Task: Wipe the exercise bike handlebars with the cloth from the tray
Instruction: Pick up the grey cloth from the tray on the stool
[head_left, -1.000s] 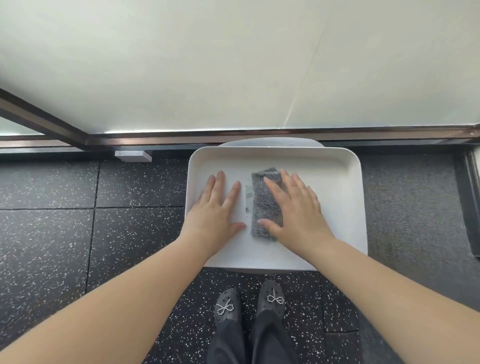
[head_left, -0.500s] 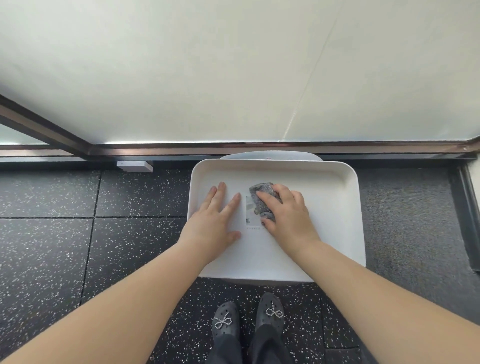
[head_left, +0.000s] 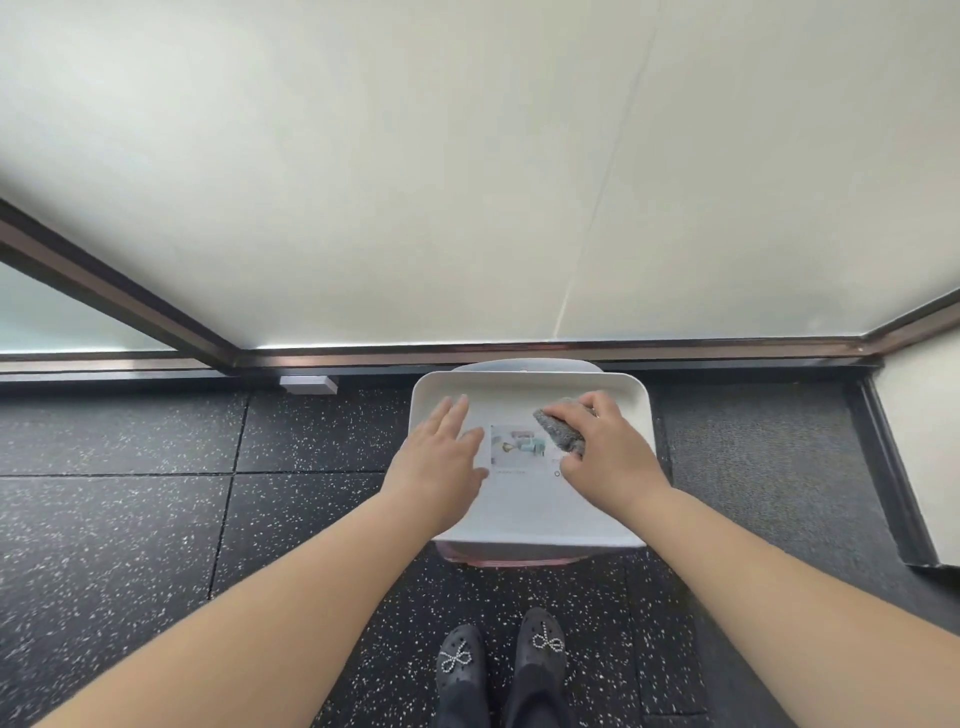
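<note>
The cloth (head_left: 560, 430) is small, grey and nubbly, bunched into a wad; it looks soft, light and limp, so a gathered fistful should carry it better than one corner. It sits at about 2 o'clock in the white tray (head_left: 524, 514), where the right hand (head_left: 602, 452) curls its fingers over it and grips it. At 9 o'clock the left hand (head_left: 441, 457) lies flat, fingers straight, holding nothing, beside a printed label (head_left: 517, 444)

left hand (head_left: 441, 457) flat with straight fingers, right hand (head_left: 605, 449) curled, gripping.
</note>
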